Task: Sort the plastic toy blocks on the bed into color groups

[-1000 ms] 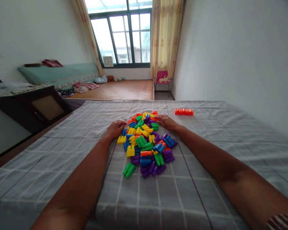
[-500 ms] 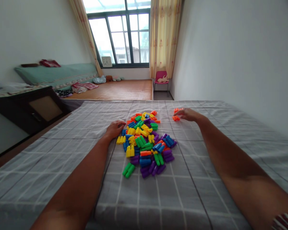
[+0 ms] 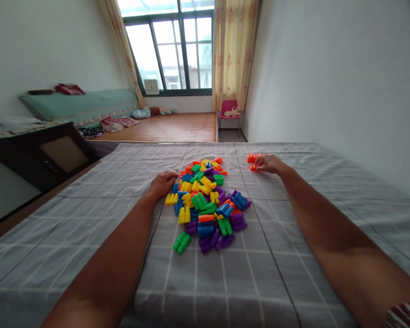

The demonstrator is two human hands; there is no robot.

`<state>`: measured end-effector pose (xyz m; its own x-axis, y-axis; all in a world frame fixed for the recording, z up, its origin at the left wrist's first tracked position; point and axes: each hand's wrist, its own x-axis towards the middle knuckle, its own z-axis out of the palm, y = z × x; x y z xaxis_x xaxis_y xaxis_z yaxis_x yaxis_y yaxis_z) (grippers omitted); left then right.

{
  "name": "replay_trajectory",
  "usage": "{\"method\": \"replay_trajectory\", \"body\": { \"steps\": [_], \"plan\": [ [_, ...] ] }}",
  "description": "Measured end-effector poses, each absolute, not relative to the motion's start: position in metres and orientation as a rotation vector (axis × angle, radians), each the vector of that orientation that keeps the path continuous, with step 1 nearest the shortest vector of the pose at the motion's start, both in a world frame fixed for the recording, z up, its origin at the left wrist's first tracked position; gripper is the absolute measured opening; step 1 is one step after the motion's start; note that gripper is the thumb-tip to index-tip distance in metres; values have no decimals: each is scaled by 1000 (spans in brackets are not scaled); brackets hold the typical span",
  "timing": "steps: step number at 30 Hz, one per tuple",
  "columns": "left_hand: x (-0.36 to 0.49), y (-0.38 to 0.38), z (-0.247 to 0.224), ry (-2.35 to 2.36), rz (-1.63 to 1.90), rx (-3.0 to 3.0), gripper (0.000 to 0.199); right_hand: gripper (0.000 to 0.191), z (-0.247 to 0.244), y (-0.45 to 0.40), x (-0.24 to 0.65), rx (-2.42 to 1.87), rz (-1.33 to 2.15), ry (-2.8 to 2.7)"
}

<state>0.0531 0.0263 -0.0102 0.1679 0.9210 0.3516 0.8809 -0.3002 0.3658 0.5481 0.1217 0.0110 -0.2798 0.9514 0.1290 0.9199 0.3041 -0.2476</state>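
Observation:
A heap of plastic building blocks shaped like joined tubes, in yellow (image 3: pixel 184 215), green (image 3: pixel 182 242), blue (image 3: pixel 205 231), purple (image 3: pixel 238 222) and orange, lies in the middle of the checked cloth. At the heap's far left edge rests my left hand (image 3: pixel 161 184), fingers loosely stretched toward the blocks and holding nothing. To the right of the heap, my right hand (image 3: pixel 269 163) pinches an orange block (image 3: pixel 253 167) at the cloth. Just beyond it sit other orange blocks (image 3: pixel 252 157), side by side and partly hidden by my fingers.
The grey checked cloth (image 3: pixel 205 282) covers the table under both forearms. Past its far edge stands a bed with a brown mat (image 3: pixel 177 127). A dark cabinet (image 3: pixel 54 152) is on the left, a white wall (image 3: pixel 335 68) on the right, and a pink chair (image 3: pixel 229 108) near the window.
My right hand has shifted slightly right and its fingers have drawn together on the near orange block, showing more of the orange blocks behind. My left hand stays by the heap.

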Motion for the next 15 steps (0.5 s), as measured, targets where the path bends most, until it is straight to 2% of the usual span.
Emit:
{"method": "replay_trajectory", "body": {
  "steps": [4, 10, 15],
  "plan": [
    [53, 27, -11, 1833, 776, 2341, 31, 21, 5, 122, 549, -1757, 28, -2227],
    [53, 27, -11, 1826, 778, 2352, 32, 20, 0, 119, 539, -1741, -15, -2157],
    [52, 28, -12, 1813, 785, 2342, 31, 26, 1, 114, 535, -1796, -72, -2143]
  ]
}}
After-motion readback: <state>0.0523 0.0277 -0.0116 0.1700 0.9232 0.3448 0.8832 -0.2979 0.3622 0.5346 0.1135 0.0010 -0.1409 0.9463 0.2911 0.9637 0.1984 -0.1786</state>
